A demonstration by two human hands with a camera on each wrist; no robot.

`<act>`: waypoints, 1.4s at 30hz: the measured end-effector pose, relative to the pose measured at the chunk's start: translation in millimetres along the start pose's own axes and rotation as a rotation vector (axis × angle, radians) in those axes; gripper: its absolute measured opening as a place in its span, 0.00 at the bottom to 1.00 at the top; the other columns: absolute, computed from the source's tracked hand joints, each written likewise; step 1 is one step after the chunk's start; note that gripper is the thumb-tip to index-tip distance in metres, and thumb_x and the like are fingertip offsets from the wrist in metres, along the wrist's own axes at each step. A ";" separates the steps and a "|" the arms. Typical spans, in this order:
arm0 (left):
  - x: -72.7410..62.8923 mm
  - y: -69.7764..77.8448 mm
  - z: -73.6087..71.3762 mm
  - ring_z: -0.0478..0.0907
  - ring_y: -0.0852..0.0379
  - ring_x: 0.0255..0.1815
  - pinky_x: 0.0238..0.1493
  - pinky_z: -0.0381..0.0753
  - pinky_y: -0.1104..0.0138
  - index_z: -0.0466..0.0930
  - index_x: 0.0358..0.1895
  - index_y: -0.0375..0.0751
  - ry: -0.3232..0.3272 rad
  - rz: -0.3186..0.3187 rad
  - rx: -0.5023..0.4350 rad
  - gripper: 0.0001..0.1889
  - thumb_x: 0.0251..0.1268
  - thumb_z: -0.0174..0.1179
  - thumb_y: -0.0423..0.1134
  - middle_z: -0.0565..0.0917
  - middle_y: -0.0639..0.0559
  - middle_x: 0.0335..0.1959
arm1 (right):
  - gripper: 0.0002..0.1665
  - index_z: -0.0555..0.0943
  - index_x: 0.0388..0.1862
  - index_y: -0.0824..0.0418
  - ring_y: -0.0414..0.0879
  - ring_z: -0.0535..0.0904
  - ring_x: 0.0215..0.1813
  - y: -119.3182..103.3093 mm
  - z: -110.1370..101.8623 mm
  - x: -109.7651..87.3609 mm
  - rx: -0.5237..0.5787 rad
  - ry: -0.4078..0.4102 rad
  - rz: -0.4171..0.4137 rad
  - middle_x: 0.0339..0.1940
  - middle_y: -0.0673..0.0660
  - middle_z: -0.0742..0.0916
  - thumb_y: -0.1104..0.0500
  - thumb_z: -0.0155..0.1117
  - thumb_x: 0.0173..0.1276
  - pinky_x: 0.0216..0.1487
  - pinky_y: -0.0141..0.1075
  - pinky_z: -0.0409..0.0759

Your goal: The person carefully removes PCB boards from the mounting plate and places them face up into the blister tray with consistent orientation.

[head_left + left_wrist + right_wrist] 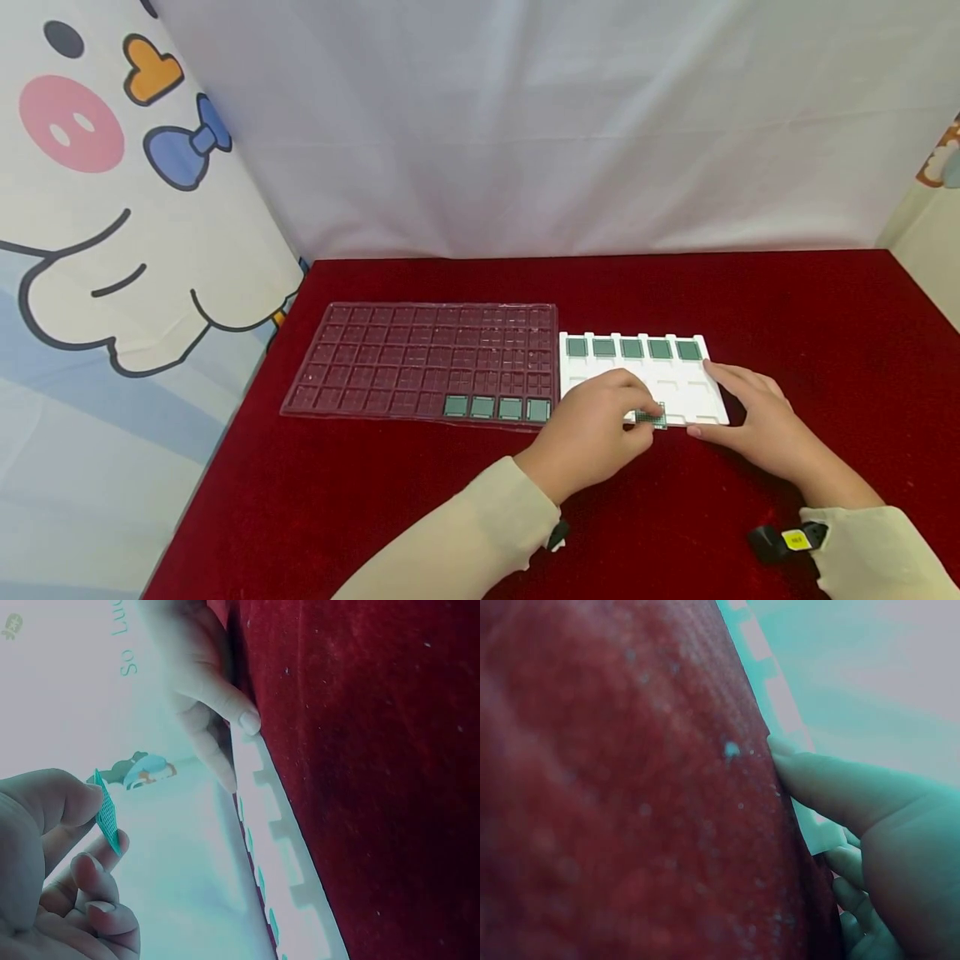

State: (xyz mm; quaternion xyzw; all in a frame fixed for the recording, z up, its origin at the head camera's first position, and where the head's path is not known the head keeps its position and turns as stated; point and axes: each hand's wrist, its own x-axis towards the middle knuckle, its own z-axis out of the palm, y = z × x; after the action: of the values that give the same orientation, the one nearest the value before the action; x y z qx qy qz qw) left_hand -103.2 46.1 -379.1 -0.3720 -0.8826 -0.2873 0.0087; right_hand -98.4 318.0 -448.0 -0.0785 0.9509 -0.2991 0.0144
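My left hand (pixel 588 437) pinches a small green square chip (pixel 651 417) between thumb and fingers, over the near edge of a white tray (pixel 686 392). In the left wrist view the held chip (pixel 107 814) is tilted nearly edge-on, and its face shows a fine dot grid. A row of several green chips (pixel 632 348) sits in the tray's far pockets. At the tray's right end my right hand (pixel 765 429) holds it, thumb at the near edge and fingers at the right side. The right wrist view shows the thumb (pixel 810 776) against the tray edge.
Left of the white tray, touching or nearly touching it, lies a clear plastic tray (pixel 420 333) with many pockets. Several green chips (pixel 510 408) fill the right part of its near row. Both trays rest on a red cloth (pixel 420 500); a white curtain (pixel 525 150) hangs behind.
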 end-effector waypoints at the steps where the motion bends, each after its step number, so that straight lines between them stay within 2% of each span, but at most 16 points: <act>1: -1.3 -0.5 -0.8 0.76 0.71 0.45 0.50 0.70 0.83 0.91 0.48 0.51 0.002 0.000 -0.004 0.10 0.68 0.65 0.36 0.82 0.64 0.46 | 0.61 0.62 0.79 0.68 0.75 0.56 0.71 -0.2 0.2 0.2 -0.001 -0.001 0.004 0.74 0.74 0.68 0.44 0.83 0.56 0.64 0.72 0.59; 15: -16.8 -15.5 -11.6 0.78 0.68 0.46 0.47 0.73 0.82 0.91 0.49 0.49 0.016 -0.056 -0.045 0.10 0.70 0.64 0.35 0.82 0.62 0.47 | 0.61 0.63 0.79 0.69 0.75 0.56 0.70 -2.5 -1.3 2.6 -0.019 0.006 -0.009 0.73 0.75 0.68 0.45 0.83 0.56 0.64 0.71 0.59; 25: -34.6 -30.5 -24.3 0.77 0.62 0.40 0.38 0.74 0.78 0.91 0.48 0.48 0.080 -0.105 -0.091 0.11 0.67 0.65 0.32 0.83 0.60 0.49 | 0.62 0.61 0.80 0.69 0.75 0.55 0.71 -2.7 -1.0 2.3 -0.023 -0.013 0.006 0.74 0.75 0.67 0.43 0.82 0.56 0.65 0.71 0.58; 28: -38.7 -34.3 -27.9 0.76 0.63 0.38 0.37 0.75 0.77 0.91 0.48 0.48 0.097 -0.112 -0.087 0.11 0.67 0.65 0.32 0.82 0.60 0.49 | 0.62 0.61 0.80 0.68 0.75 0.55 0.72 -1.8 -1.3 2.0 -0.025 -0.017 0.012 0.74 0.75 0.66 0.43 0.82 0.57 0.65 0.72 0.58; 34: -44.7 -40.5 -32.5 0.77 0.63 0.44 0.42 0.76 0.75 0.91 0.47 0.48 0.126 -0.121 -0.088 0.11 0.66 0.65 0.32 0.83 0.59 0.50 | 0.62 0.61 0.80 0.68 0.75 0.55 0.71 1.0 -0.7 1.5 -0.023 -0.010 0.000 0.74 0.75 0.67 0.43 0.82 0.57 0.64 0.71 0.58; 42: -52.1 -51.2 -39.0 0.75 0.60 0.35 0.35 0.76 0.72 0.91 0.46 0.46 0.192 -0.132 -0.138 0.11 0.64 0.68 0.30 0.83 0.58 0.49 | 0.61 0.62 0.80 0.68 0.75 0.56 0.71 1.5 0.3 0.6 -0.020 0.001 -0.008 0.73 0.75 0.67 0.43 0.82 0.56 0.64 0.71 0.58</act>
State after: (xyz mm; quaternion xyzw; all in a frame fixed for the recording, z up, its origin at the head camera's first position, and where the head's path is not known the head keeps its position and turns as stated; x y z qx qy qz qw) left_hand -107.2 -36.5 -384.1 -0.2835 -0.8784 -0.3817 0.0487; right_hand -99.2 319.0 -449.1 -0.0820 0.9535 -0.2896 0.0121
